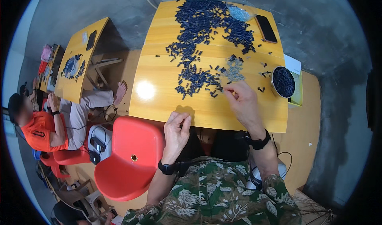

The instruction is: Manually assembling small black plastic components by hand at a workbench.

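Observation:
My left hand hovers over the near edge of the yellow wooden table, thumb and fingertips pinched together. Whatever lies between those fingertips is too small to make out. Farther right, my right hand is also closed in a pinch, its fingertips beside a patch of small clear pieces. What it holds, if anything, cannot be made out. Just left of that patch lies a loose cluster of short black tube-like parts. It joins a much larger heap of the same parts toward the far edge.
A clear bowl of small bluish pieces stands at the far right, near a dark phone. By the right edge is a metal bowl full of black parts. A red chair stands at left; beyond it, a person sits at another table.

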Demonstrator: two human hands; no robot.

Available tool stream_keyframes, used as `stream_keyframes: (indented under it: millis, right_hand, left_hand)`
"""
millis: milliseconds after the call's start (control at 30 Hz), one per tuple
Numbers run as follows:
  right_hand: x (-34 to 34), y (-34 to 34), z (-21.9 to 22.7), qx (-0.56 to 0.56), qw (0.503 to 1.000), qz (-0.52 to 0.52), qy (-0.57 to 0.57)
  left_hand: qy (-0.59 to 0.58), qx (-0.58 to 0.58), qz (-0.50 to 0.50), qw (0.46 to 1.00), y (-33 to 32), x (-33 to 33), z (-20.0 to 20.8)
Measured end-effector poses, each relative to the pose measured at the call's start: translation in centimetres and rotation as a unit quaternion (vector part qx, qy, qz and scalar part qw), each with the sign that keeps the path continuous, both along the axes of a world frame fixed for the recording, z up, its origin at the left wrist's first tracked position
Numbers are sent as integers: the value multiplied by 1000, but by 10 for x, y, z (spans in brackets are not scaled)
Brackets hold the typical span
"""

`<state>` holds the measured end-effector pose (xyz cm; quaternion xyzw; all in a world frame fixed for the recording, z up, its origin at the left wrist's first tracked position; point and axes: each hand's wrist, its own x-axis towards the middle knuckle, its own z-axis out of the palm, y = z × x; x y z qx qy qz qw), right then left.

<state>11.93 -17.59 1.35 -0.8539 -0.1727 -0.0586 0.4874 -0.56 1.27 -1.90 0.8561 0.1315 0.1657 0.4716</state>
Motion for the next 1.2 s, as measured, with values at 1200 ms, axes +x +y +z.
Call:
stream_keyframes:
  millis: [1200]
  right_hand:
    - [-13, 18, -11, 407, 765, 219, 449]
  left_hand:
    - [-39, -110, -25, 993, -8, 0, 34]
